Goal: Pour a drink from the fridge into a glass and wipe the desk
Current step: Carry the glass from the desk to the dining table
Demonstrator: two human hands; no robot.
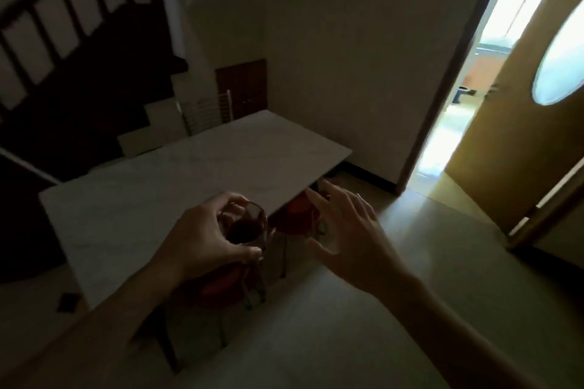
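My left hand grips a clear glass partly filled with a dark red drink, held just above the near right edge of a pale marble-topped desk. Thumb and fingers wrap the glass from the left. My right hand hovers beside the glass, to its right, fingers spread and holding nothing. It hangs over the floor beyond the desk's edge. The room is dim.
Red-seated chairs are tucked under the desk's right side. A dark staircase rises at the left. At the right, a wooden door with an oval window stands ajar onto a bright room. Pale floor stretches in front.
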